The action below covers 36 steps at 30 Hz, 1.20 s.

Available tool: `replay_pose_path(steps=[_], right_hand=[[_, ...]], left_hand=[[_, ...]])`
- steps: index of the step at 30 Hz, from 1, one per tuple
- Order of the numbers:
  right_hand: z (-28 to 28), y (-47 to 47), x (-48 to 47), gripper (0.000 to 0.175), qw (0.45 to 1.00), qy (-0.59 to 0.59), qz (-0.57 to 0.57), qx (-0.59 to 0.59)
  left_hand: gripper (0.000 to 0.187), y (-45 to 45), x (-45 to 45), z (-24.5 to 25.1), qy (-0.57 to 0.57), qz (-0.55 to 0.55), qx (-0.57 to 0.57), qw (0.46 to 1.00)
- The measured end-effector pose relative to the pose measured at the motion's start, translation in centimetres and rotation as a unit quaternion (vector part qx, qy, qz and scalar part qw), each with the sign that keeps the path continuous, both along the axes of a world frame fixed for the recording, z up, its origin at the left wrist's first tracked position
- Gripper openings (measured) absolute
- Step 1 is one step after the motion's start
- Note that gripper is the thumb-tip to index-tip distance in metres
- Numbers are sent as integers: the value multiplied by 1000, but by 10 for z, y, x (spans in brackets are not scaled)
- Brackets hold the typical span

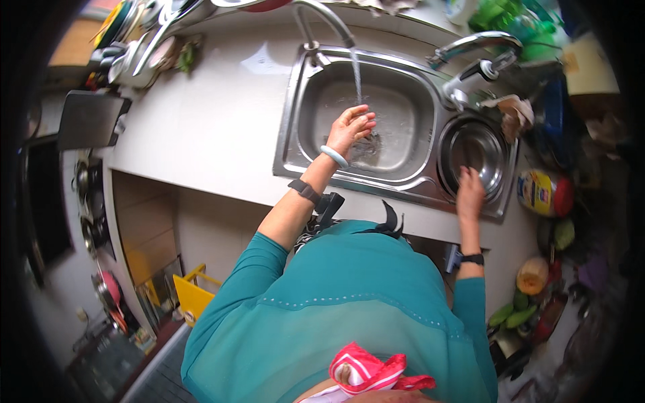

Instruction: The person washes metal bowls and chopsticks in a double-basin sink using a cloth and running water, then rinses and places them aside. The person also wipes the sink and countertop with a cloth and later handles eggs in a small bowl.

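My left hand [351, 130] is over the large stainless steel sink basin [403, 108], its fingers loosely curled and apart, with nothing seen in it. Running water [357, 75] falls from the curved faucet [330, 17] onto or just beside its fingertips. A pale bangle [334, 156] circles that wrist. To the right, my right hand [471, 195] is blurred over the near side of a round stainless steel bowl [496, 163], which sits in the small side basin. Whether its fingers grip the rim or only hover there, I cannot tell.
A second faucet [468, 80] rises between the basins. Crumpled brown paper [514, 116] lies beside the bowl. A red-lidded jar [546, 193] and green vegetables [516, 310] stand on the right counter. Stacked dishes and pans [146, 55] crowd the left corner of the white countertop [201, 126].
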State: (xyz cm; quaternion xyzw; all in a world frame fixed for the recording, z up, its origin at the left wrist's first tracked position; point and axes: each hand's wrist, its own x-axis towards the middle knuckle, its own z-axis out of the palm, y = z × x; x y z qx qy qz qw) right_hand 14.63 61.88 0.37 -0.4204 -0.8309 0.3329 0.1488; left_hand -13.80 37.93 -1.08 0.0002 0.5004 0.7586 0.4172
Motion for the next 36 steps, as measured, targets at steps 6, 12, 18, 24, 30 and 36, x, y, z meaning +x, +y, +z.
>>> replay_pose_path(steps=[6,12,18,24,30,36], right_hand=[[-8,66,59,36,950,-283,23,130],[16,30,-27,32,980,-52,155,112],[-32,-61,-140,32,920,-125,341,-151],[-143,-117,-225,53,950,-159,266,-35],[-196,-105,-270,60,940,-174,246,-158],[-201,-115,-279,51,971,-135,197,-11]], left_hand=[[32,-56,-70,-31,-6,159,-65,985],[33,-46,-137,-30,24,208,10,978],[31,-47,-141,-26,9,200,20,980],[45,-53,-130,-30,-50,180,41,982],[48,-57,-113,-59,-132,164,12,978],[52,-38,-95,-118,-108,113,-172,973]])
